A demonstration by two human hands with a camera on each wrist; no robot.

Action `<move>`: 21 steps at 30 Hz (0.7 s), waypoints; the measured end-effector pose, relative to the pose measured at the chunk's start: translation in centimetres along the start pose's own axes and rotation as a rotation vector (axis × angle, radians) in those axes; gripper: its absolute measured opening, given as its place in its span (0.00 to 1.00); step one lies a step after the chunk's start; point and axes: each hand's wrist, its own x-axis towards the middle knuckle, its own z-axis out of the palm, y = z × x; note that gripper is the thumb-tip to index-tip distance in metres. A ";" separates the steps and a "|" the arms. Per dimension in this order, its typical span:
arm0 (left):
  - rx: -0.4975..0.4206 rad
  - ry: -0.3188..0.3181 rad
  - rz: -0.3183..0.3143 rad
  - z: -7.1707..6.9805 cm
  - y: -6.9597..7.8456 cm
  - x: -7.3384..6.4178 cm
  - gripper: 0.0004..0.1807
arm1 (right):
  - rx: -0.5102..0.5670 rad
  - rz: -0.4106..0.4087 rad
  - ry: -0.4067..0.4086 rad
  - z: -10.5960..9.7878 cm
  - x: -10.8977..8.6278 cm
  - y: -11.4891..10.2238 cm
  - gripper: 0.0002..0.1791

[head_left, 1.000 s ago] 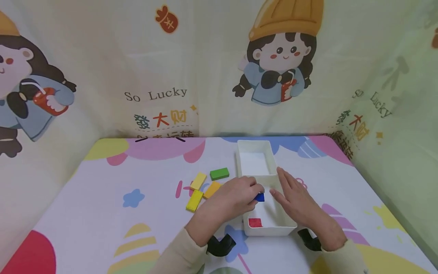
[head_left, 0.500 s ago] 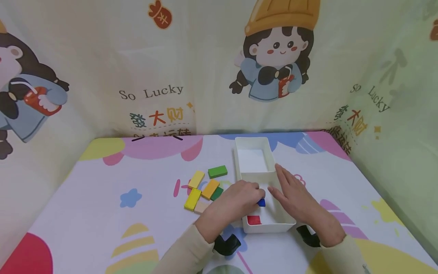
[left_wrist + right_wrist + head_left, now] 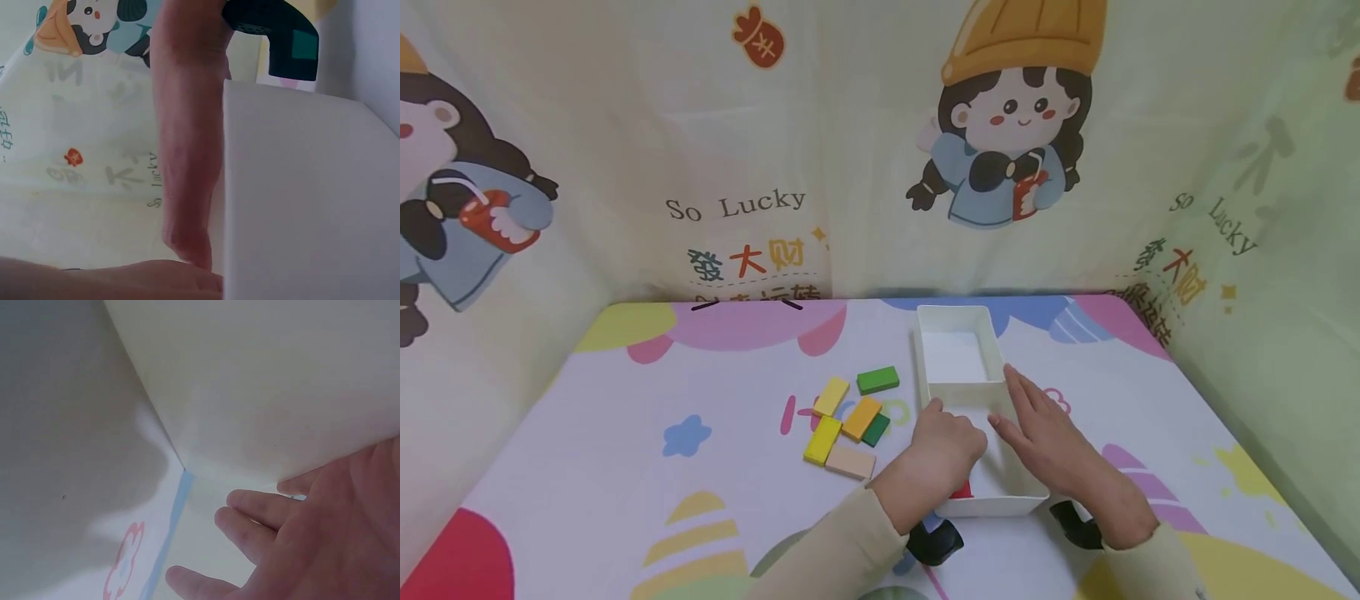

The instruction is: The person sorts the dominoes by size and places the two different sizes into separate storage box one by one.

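Note:
My left hand (image 3: 943, 450) reaches into the near compartment of a white divided box (image 3: 1000, 506), fingers curled downward. Its fingertips, and the blue block they held moments ago, are hidden beneath it. Part of a red block (image 3: 964, 490) shows below the hand in the compartment's near left corner. Against the box's right side, my right hand (image 3: 1052, 437) lies with fingers extended; the right wrist view also shows the fingers (image 3: 259, 505) straight and spread. In the left wrist view, the box wall (image 3: 300, 187) covers much of the scene.
Left of the box lie a light green block (image 3: 877, 380), a dark green block (image 3: 876, 430), an orange block (image 3: 862, 418), a tan block (image 3: 851, 462) and two yellow blocks, one paler (image 3: 831, 397), one brighter (image 3: 823, 440). The far compartment (image 3: 955, 358) holds no blocks.
My left hand has shifted right and lower inside the near compartment, hiding the blue block that showed at its fingertips. The tan block has come into full view. My right hand stays at the box's side.

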 end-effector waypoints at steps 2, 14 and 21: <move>-0.006 -0.003 -0.002 0.1 0.2 0.1 0.18 | -0.001 0.000 0.002 0.1 0.0 0.1 0.44; 0.059 0.089 0.068 0.5 0.0 -1.1 0.11 | 0.000 -0.028 0.031 0.2 0.0 0.1 0.43; 0.024 0.251 0.100 0.3 -1.6 -2.4 0.16 | -0.014 -0.011 0.020 0.1 0.1 0.0 0.44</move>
